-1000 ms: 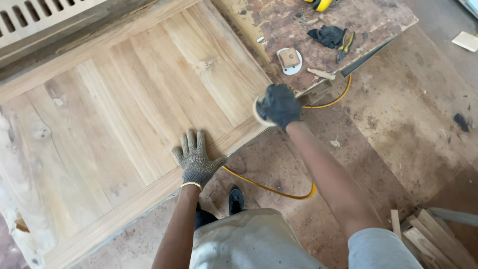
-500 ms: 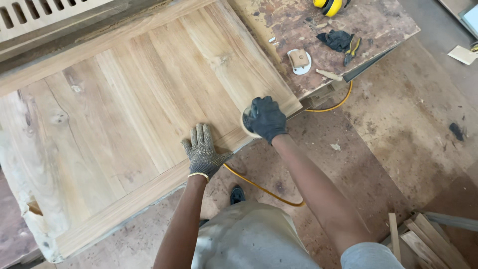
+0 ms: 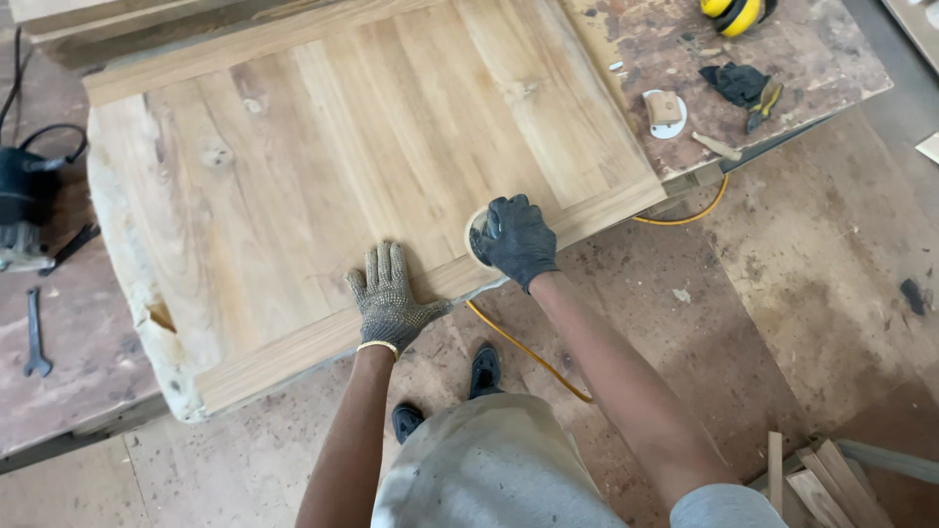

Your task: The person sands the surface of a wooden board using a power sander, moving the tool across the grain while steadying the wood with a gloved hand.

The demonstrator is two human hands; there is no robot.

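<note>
— Wooden panel (image 3: 323, 186) is filling the frame's centre, lying over a stained workbench (image 3: 812, 68)?
— Yes. The left hand (image 3: 388, 298) is pressing flat, fingers spread, on its lower edge; the right hand (image 3: 515, 240) is gripping a round sander (image 3: 478, 233) beside it, yellow cord (image 3: 528, 354) trailing over dusty floor (image 3: 782, 293).

Gloved worker in grey, seen from above

Left hand (image 3: 389, 298) wears a speckled grey knit glove with a yellow cuff; right hand (image 3: 515, 240) a dark glove; short grey sleeves, black shoes (image 3: 485, 370).

Head camera looks steeply down, near, over the wooden panel (image 3: 372, 186).
</note>
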